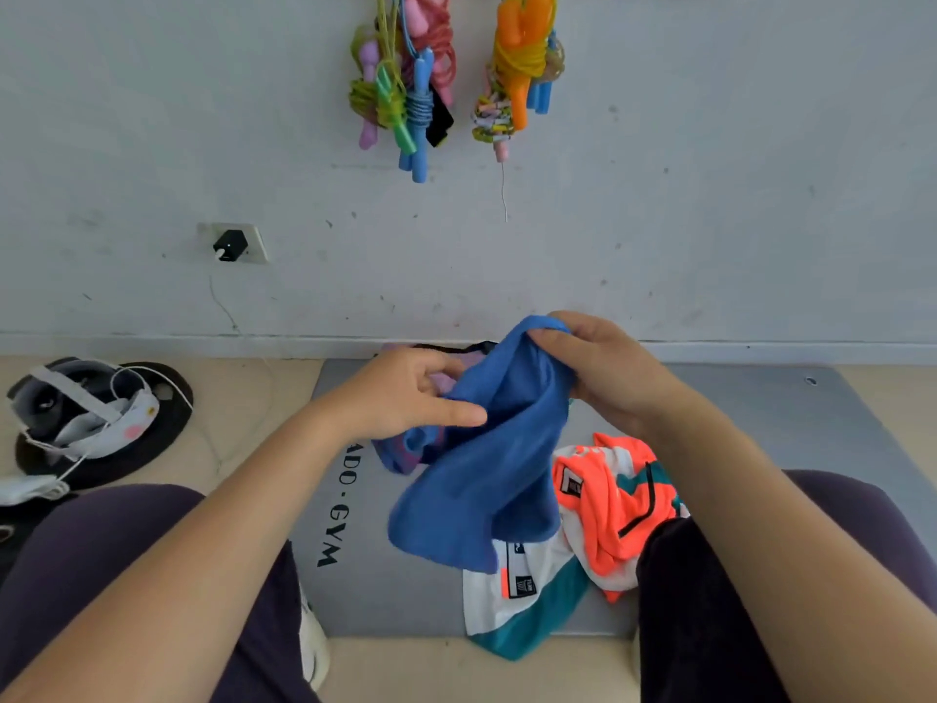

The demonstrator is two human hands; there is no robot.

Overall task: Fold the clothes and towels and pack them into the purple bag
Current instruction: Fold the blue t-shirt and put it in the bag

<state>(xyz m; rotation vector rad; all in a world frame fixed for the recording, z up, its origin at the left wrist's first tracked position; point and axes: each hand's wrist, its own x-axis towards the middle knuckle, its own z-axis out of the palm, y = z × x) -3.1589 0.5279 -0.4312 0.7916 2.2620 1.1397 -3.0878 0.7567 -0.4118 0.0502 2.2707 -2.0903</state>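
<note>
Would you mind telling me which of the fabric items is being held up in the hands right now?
The blue towel: the right hand pinches its top edge, while the orange, white and teal garment lies on the grey mat.

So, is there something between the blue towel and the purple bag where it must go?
Nothing separate does. The blue towel hangs from the right hand directly in front of the purple bag, and the left hand is beside it. The towel hides most of the bag.

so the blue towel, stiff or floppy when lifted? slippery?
Likely floppy: the blue towel hangs in soft folds from the right hand, its lower end drooping over the orange and teal garment. Probably light, since a pinch at the top carries it. Its matte surface suggests it is not slippery.
</note>
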